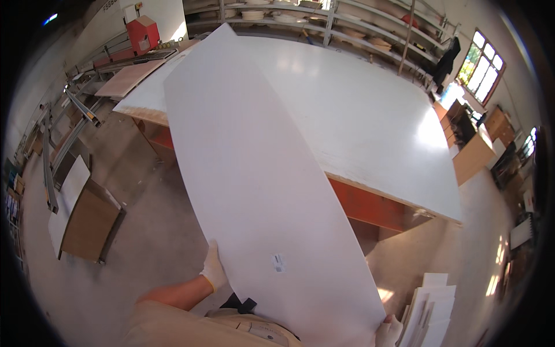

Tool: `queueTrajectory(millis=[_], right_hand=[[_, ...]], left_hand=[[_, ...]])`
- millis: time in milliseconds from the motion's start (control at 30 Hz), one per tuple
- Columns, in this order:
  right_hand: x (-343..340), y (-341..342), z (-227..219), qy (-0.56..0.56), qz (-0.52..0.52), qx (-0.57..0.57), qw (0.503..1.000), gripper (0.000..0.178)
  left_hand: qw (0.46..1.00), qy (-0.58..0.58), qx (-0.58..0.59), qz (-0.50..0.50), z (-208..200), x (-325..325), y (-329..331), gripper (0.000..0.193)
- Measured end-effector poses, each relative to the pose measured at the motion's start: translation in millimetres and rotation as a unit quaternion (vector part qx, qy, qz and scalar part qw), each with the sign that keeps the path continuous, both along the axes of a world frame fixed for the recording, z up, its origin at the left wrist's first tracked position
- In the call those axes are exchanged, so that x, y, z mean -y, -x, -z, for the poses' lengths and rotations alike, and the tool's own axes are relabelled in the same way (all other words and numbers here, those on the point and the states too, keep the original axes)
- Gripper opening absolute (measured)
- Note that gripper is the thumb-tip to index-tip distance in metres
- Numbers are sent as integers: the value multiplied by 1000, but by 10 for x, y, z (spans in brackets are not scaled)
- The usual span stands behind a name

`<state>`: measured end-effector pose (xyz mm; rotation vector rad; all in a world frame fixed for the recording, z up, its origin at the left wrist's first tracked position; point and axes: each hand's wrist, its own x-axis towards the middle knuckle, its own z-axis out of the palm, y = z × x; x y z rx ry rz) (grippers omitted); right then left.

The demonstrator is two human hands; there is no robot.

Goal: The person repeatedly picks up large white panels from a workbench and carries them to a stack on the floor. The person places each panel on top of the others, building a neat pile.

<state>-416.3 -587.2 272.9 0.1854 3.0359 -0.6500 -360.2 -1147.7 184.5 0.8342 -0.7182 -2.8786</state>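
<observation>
A long white panel (248, 144) stretches from my body out over the worktable, its far end over the white tabletop (358, 121). A small printed label (278, 262) is stuck on its near part. My left hand (214, 267), in a white glove with a yellow cuff edge, grips the panel's left edge; its fingers go under the board. At the near right corner my right hand (389, 331), also gloved, is closed on the opposite edge, partly cut off by the rim of the picture. Whether the far end touches the tabletop I cannot tell.
Several white boards (428, 312) stand upright at the lower right. A machine with a red housing (142, 34) and metal rails is at the far left. Brown and white panels (89, 217) lean at the left. Shelves (347, 34) line the back; wooden boxes (471, 153) stand right.
</observation>
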Motion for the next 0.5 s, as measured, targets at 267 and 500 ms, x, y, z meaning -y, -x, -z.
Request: queueTrajectory(millis=[267,500], right_hand=[[-1210,-2120,265,62,162,-100,980,23],[-2106,-4114,212,-155,204,-291,922,76]], left_hand=[[997,21,19,67,-191,-1149,-490,84],[968,-11,-47,247,-9,-2654,-841,85]])
